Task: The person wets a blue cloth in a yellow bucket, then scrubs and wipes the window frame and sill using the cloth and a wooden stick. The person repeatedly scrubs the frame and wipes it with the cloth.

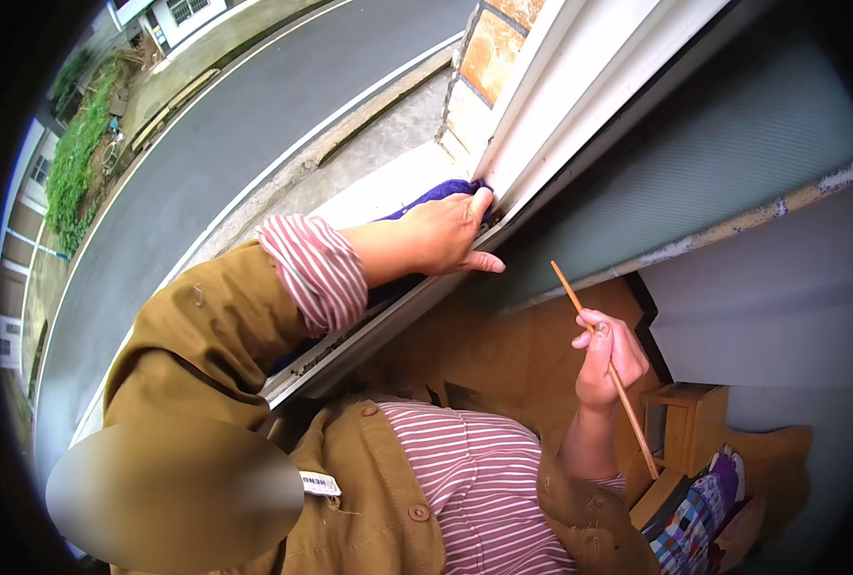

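My left hand point(441, 230) reaches across to the lower corner of a white window frame point(541, 136). It grips a dark blue cloth point(434, 195) there and presses it into the corner; most of its fingers are hidden behind the hand and frame. My right hand point(610, 359) is raised on the room side, pinching a thin wooden chopstick point(622, 394) partway along. The chopstick's narrow tip points up towards the frame, apart from it. Dark dirt point(319, 359) lies along the window track below my left forearm.
Outside the window are a pale ledge point(390, 194), a tiled wall edge point(495, 54) and a road point(254, 108). Inside, a ribbed greenish panel point(721, 136) borders the frame. Brown wooden furniture point(689, 424) and patterned fabric point(692, 521) are at the lower right.
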`<state>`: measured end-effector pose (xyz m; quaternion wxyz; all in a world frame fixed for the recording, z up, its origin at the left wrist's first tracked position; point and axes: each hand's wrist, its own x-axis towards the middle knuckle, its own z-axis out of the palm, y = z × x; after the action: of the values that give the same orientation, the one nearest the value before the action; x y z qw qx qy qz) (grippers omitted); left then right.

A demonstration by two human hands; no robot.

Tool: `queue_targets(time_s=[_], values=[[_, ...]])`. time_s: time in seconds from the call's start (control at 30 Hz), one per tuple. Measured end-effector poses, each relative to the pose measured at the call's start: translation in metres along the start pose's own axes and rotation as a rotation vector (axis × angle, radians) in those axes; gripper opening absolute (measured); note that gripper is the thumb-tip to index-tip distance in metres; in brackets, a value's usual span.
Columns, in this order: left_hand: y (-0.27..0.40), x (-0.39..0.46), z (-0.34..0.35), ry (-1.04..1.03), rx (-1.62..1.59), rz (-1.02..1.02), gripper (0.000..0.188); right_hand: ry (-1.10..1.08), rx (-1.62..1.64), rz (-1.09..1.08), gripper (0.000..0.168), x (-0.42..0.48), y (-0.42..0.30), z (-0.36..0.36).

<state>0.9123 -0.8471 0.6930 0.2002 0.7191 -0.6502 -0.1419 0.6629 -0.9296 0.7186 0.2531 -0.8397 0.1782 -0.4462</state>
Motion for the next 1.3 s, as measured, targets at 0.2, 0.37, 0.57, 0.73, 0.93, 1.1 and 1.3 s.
queue_targets(time_s=[0.2, 0.37, 0.57, 0.73, 0.93, 1.1, 1.3], values=[[0.027, -0.004, 0.004, -0.031, 0.518, -0.087, 0.085, -0.012, 0.041, -0.046, 0.015, -0.003, -0.016, -0.005], [0.033, -0.047, -0.014, -0.13, 0.353, -0.153, 0.09, -0.023, 0.02, -0.029, 0.015, -0.012, -0.009, -0.014], [0.004, 0.001, 0.006, 0.116, 0.011, -0.077, 0.085, -0.035, 0.084, -0.034, 0.015, -0.017, -0.011, -0.013], [0.003, 0.005, -0.002, 0.044, 0.047, -0.082, 0.091, -0.089, 0.052, -0.008, 0.014, -0.017, -0.01, -0.014], [0.02, -0.069, -0.045, -0.327, 0.247, -0.174, 0.099, -0.044, 0.087, -0.122, 0.013, -0.007, -0.012, -0.022], [0.019, -0.036, -0.017, 0.094, -0.092, -0.034, 0.095, -0.083, 0.062, -0.131, 0.018, -0.001, -0.008, -0.021], [0.007, 0.004, 0.023, 0.309, -0.188, -0.021, 0.076, -0.062, 0.022, -0.1, 0.018, -0.005, 0.004, -0.028]])
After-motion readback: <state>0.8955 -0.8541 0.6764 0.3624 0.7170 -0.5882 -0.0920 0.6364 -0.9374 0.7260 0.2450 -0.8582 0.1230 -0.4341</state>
